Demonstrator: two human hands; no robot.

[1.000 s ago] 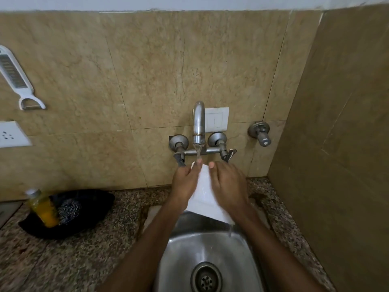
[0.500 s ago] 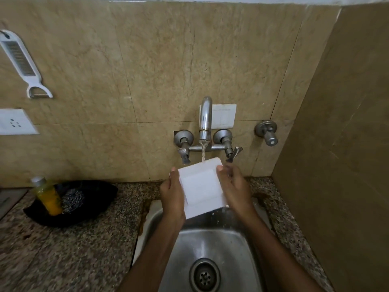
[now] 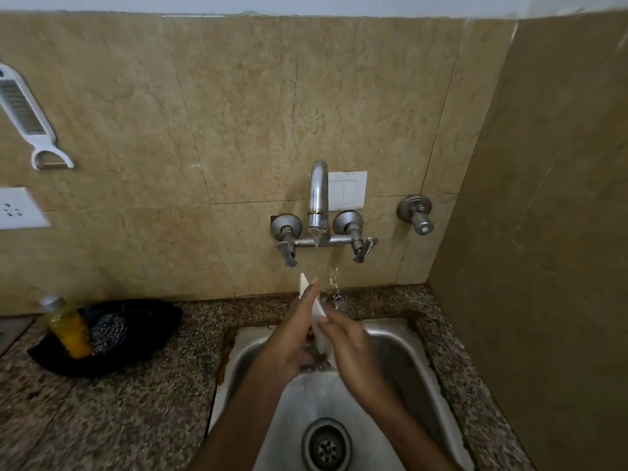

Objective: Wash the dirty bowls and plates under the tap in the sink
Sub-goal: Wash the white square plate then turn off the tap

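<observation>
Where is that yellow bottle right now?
In the head view, the yellow bottle sits far left on the granite counter, against a black holder beside a steel scrubber, left of the sink.

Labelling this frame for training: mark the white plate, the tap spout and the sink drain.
white plate (image 3: 322, 339), head view, on its lower white face
tap spout (image 3: 317, 190), head view, on the curved chrome neck
sink drain (image 3: 327, 446), head view, on the strainer's centre
</observation>
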